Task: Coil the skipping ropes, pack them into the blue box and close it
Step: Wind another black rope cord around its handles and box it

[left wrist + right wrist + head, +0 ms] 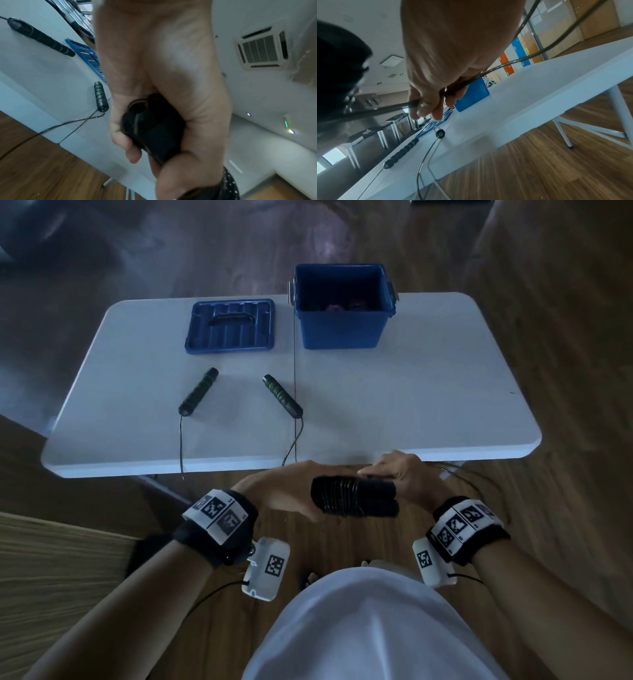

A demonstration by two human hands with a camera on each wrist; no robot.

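Below the near edge of the white worktop [428,392], in front of the person's body, the left hand [274,494] grips a bundle of two black foam handles [356,496] laid side by side, with dark cord wound round them in close turns; the bundle's long axis runs left to right, its free ends pointing toward the right hand [407,477]. In the left wrist view the fingers [123,140] curl round the bundle and the thumb presses along its other side. The right hand's fingers [426,108] are pressed together, pinching a thin dark cord [513,62], which loops away past the wrist; its far end is out of sight. On the worktop lies a second skipping rope: its left handle [198,392] points away and to the right, its right handle [282,396], banded in green, points away and to the left, so the two splay toward the person. Their thin cords run over the near edge and are cut off below it. The blue box [342,309], of smooth plastic with grey side latches, stands open at the far edge; dim rounded shapes lie inside, too dark to make out. Its ribbed lid [230,326], with a moulded handle, lies flat to the box's left, apart from it. The scene is dim, and the wood-grain floor [565,354] is blurred.
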